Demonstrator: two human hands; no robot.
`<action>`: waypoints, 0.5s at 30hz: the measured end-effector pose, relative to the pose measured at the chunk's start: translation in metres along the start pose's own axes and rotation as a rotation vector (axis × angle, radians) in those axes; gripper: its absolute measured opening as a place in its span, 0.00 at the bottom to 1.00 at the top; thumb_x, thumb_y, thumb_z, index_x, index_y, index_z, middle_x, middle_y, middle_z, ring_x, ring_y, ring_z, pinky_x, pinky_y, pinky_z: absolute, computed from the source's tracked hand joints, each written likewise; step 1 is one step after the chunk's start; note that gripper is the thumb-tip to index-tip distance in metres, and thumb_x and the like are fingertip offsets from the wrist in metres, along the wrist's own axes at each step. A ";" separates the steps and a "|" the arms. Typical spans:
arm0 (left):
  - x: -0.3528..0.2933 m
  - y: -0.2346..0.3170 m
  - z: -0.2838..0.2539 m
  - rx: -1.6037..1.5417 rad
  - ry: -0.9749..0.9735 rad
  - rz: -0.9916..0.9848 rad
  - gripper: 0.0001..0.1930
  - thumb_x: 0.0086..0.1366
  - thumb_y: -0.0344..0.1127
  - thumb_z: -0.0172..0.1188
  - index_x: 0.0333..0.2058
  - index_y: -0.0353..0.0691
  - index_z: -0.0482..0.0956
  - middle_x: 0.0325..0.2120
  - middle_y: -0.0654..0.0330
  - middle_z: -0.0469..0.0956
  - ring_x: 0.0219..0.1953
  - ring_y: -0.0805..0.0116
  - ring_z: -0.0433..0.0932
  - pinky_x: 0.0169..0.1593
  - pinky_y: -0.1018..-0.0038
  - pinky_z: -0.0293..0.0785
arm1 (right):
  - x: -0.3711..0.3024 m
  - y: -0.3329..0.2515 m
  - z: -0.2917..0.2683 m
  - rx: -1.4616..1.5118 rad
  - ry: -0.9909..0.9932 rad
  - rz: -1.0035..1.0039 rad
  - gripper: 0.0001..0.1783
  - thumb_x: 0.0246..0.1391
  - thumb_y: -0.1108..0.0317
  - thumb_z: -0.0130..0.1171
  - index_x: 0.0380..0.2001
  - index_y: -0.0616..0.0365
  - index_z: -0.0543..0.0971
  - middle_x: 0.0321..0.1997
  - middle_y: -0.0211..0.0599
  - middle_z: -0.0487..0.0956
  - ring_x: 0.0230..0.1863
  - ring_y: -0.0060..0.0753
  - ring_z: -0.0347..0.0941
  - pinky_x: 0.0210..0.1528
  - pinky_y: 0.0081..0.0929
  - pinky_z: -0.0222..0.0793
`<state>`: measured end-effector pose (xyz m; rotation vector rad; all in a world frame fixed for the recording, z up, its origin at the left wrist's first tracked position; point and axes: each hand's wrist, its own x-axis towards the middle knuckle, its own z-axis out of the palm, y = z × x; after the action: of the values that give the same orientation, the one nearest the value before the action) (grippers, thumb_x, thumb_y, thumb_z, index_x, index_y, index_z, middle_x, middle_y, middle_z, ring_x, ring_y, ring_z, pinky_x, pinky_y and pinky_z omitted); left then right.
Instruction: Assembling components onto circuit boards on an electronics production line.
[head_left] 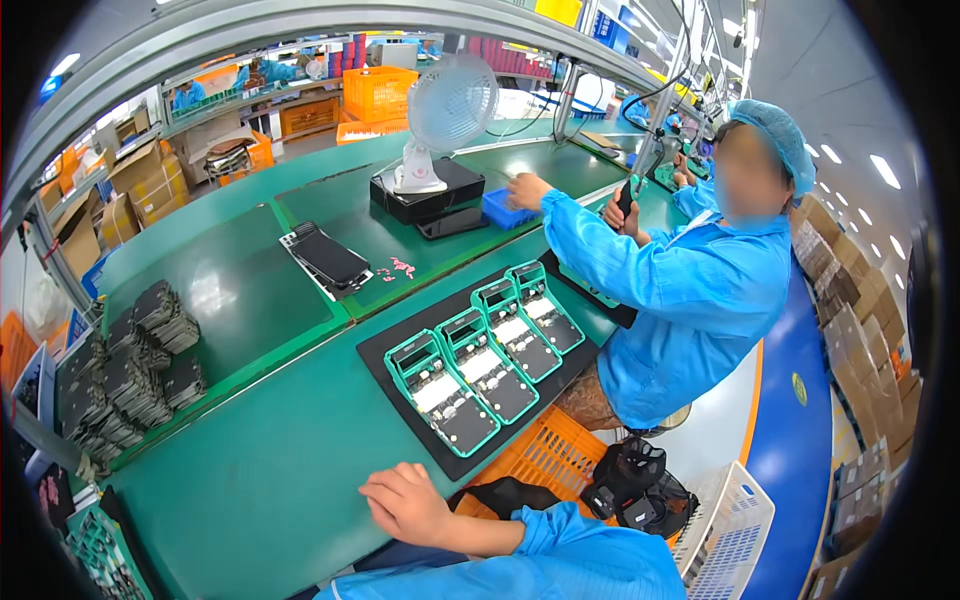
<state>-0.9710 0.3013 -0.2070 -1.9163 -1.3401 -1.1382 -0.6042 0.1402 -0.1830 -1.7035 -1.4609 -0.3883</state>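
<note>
My right hand [408,505] lies over the near edge of the green bench, its fingers loosely bent and slightly apart, with nothing seen in it. Nearest to it is a black mat [440,455] holding several green-framed phone housings in a row, such as the leftmost housing [455,408], with white and dark inner parts. My left hand is out of view. On my right, a co-worker in a blue smock [690,290] reaches one hand [527,190] over a small blue bin [505,210] and grips a dark handheld tool [628,197] in the other.
Stacks of dark phone plates [125,375] stand at the left. Beyond the seam lie black phone panels [328,258] and small pink pieces [402,267]. A white fan [420,170] stands on a black box [455,190]. Beside me are an orange crate [545,450] and a white basket [735,530].
</note>
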 end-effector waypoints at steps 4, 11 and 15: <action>0.004 -0.022 -0.014 0.067 -0.017 -0.046 0.24 0.58 0.57 0.58 0.36 0.38 0.73 0.33 0.53 0.71 0.37 0.51 0.70 0.41 0.58 0.66 | 0.003 -0.005 0.001 -0.083 0.043 -0.031 0.12 0.42 0.72 0.59 0.35 0.56 0.76 0.35 0.32 0.73 0.36 0.35 0.67 0.37 0.33 0.59; -0.005 -0.061 0.006 0.131 -0.165 0.073 0.26 0.58 0.60 0.55 0.36 0.38 0.74 0.31 0.50 0.70 0.31 0.50 0.69 0.34 0.59 0.67 | 0.002 -0.005 0.004 -0.159 0.102 -0.068 0.09 0.42 0.72 0.59 0.30 0.55 0.76 0.31 0.31 0.73 0.34 0.36 0.67 0.37 0.34 0.59; -0.013 -0.085 0.023 0.088 -0.088 0.071 0.24 0.59 0.55 0.57 0.37 0.37 0.74 0.32 0.49 0.70 0.33 0.49 0.69 0.37 0.59 0.68 | 0.003 -0.006 0.007 -0.189 0.135 -0.078 0.08 0.41 0.72 0.59 0.29 0.55 0.76 0.29 0.32 0.73 0.33 0.36 0.67 0.37 0.33 0.60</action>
<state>-1.0446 0.3447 -0.2336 -1.9543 -1.3339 -0.9547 -0.6104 0.1475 -0.1829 -1.7338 -1.4315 -0.6895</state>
